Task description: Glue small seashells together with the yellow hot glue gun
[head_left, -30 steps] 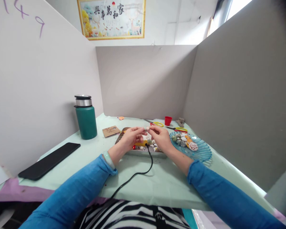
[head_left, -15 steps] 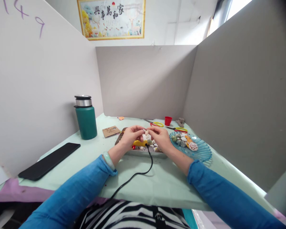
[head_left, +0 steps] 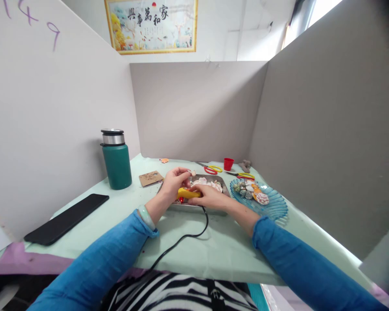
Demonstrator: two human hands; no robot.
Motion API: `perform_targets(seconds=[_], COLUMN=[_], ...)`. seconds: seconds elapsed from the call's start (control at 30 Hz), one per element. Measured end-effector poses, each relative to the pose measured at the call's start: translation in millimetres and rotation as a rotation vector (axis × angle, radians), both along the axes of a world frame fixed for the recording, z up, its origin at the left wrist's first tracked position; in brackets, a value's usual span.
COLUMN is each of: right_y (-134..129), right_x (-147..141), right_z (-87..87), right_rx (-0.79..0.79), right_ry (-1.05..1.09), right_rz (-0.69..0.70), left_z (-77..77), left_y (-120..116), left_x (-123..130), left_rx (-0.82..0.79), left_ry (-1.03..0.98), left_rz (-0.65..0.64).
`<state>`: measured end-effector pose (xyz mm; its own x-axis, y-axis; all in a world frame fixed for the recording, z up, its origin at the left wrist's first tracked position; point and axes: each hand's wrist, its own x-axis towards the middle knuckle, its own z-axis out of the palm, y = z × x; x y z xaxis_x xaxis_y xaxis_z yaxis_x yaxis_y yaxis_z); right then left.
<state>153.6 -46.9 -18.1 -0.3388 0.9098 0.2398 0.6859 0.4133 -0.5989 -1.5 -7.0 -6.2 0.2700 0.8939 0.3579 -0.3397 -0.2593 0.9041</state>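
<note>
My left hand pinches a small pale shell between thumb and fingertips, above the far left part of a metal tray. My right hand is closed around the right end of a yellow glue gun, which lies across the tray. Its nozzle is hidden behind my left hand. A black cord runs from it toward the front edge of the table. White shells and small red bits lie in the tray.
On the right stands a blue glass plate with several shells. Behind the tray are two pairs of scissors and a red cup. At left are a brown card, a green bottle and a black slab. Panels enclose the table.
My right hand has left the small shell and moved down and toward me onto the glue gun. My left hand keeps the shell and has shifted slightly left.
</note>
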Motion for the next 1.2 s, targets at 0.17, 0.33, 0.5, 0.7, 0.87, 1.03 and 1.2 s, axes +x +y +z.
perform_targets(seconds=[0.17,0.33,0.5,0.7,0.87,1.03,1.2], right_y=[1.1,10.2,17.8,6.6,-5.3,-2.3,0.3], right_x=[-0.3,3.3,12.6,18.4,9.6,7.7,9.0], right_z=[2.7,2.5,2.6,18.4,22.1,16.6,11.8], right_rx=[-0.035,-0.05,-0.088,-0.287,-0.213,-0.066,-0.03], right_ry=[0.083,0.469,0.946,1.441,1.292,1.153,1.07], right_rz=[-0.089,-0.252,-0.3,0.07,0.173,0.089,0.085], left_z=[7.0,22.0,29.0,14.1,6.1,7.5,11.5], left_y=[-2.4,-1.1,7.1,10.9,7.0,5.1,6.7], left_x=[-0.9,-8.4,-18.0,-13.0,-6.6,-5.8,-8.2], left_rx=[0.004,0.055,0.088,0.008,-0.014,-0.022,-0.053], left_ry=[-0.022,-0.131,-0.184,0.013,0.027,-0.001,-0.028], left_rz=[0.037,0.166,0.314,0.21,0.101,0.051,0.115])
